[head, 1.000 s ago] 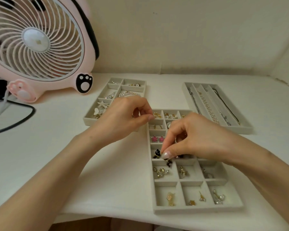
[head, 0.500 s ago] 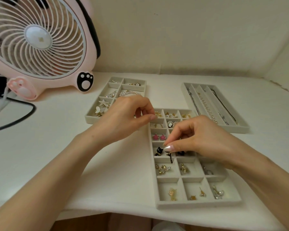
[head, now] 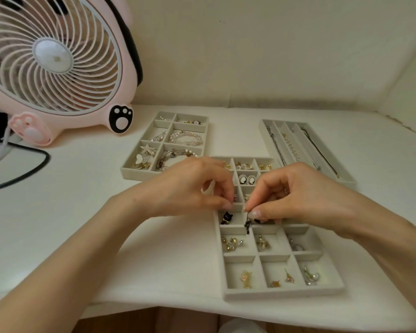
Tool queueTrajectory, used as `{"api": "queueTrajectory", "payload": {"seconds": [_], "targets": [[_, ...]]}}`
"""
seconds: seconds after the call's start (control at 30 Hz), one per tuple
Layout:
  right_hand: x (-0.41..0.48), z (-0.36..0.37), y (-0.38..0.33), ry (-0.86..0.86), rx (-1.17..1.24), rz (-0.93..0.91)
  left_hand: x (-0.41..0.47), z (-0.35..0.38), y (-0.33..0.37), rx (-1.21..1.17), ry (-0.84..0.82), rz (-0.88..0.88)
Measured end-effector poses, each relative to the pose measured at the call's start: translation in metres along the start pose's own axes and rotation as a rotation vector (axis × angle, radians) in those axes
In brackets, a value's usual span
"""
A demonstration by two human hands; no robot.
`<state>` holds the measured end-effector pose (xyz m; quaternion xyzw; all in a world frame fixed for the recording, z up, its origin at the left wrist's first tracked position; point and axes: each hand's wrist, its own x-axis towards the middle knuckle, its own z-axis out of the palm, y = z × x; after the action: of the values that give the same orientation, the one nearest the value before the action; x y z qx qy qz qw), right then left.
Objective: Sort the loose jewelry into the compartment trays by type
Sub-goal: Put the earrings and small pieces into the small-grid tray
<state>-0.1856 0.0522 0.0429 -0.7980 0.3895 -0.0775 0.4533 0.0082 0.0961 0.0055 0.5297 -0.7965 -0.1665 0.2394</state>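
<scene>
A grey earring tray (head: 281,293) with many small compartments lies in front of me. My right hand (head: 296,192) pinches a small black dangling earring (head: 247,225) between thumb and forefinger just above a middle compartment. Its black cat-shaped match (head: 226,217) lies in the compartment to the left. My left hand (head: 190,186) hovers over the tray's left side with fingertips pinched together near the right hand; what it holds, if anything, is hidden. Pink star earrings are mostly covered by the left fingers.
A grey tray (head: 127,173) with bracelets and brooches sits behind my left hand. A long necklace tray (head: 346,182) lies at the right rear. A pink fan (head: 53,63) stands at the back left with a black cable (head: 22,176). The table edge runs close below the earring tray.
My left hand has moved right and down, meeting the right hand over the tray. The right hand has lifted the black earring slightly and stays pinched on it.
</scene>
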Motion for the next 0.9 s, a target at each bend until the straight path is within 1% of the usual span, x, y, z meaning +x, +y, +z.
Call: {"api": "queueTrajectory", "payload": {"seconds": [0.23, 0.37, 0.57, 0.7, 0.9], "targets": [[0.002, 0.002, -0.003, -0.045, 0.01, -0.043, -0.002, 0.003, -0.002, 0.077, -0.031, 0.039], [0.006, 0.005, -0.002, -0.009, -0.008, -0.038, -0.002, 0.004, -0.003, 0.108, -0.017, 0.038], [0.014, 0.008, 0.0, 0.049, -0.101, -0.031, -0.004, 0.002, -0.004, 0.091, 0.029, 0.071], [0.016, 0.012, -0.002, 0.056, -0.125, -0.018, -0.004, 0.001, -0.003, 0.1, 0.03, 0.066], [0.021, 0.012, -0.003, 0.039, -0.155, 0.03, -0.003, 0.0, -0.003, 0.054, 0.047, 0.044]]}}
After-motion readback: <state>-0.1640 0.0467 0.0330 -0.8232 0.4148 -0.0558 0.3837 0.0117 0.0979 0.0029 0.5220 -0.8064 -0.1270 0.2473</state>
